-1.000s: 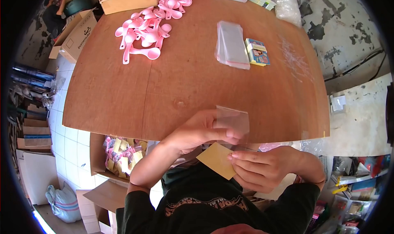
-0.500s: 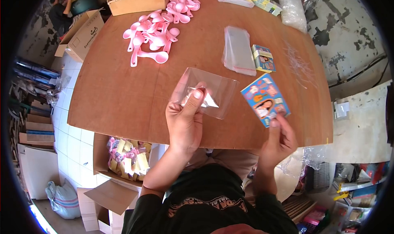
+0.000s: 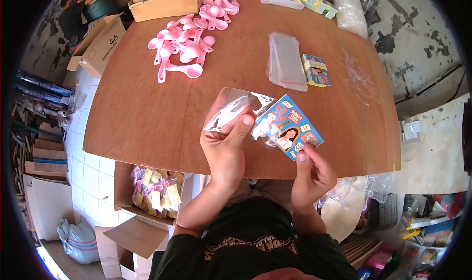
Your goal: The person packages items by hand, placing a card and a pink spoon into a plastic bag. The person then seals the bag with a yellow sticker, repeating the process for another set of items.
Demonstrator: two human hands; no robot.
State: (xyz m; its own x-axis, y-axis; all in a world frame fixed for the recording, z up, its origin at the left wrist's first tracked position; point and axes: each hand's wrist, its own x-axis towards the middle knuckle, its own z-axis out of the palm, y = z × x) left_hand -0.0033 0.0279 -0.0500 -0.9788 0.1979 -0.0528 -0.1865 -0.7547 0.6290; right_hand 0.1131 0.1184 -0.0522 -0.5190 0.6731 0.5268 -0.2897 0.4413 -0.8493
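Observation:
My left hand point(image 3: 226, 150) pinches a clear plastic bag point(image 3: 231, 108) between thumb and fingers over the front of the table. Between the thumb and fingertips of my right hand point(image 3: 313, 177) is a blue printed card point(image 3: 295, 125) with a picture of a person on it, gripped at its lower right corner. The card's left end overlaps the bag's opening, with film showing over its edge. Beyond the hands lie a stack of flat clear bags point(image 3: 286, 64) and a banded stack of the same blue cards point(image 3: 316, 70).
Pink measuring spoons point(image 3: 184, 44) are heaped at the back left, near a cardboard box point(image 3: 164, 2). Below the table's left front edge, an open carton point(image 3: 125, 186) holds packed pieces. Thin plastic strands point(image 3: 359, 76) lie at right. Another person point(image 3: 73, 22) is at the far left.
My right hand has brought the card leftward to the bag, so the two now overlap. The bag in my left hand has tilted and creased.

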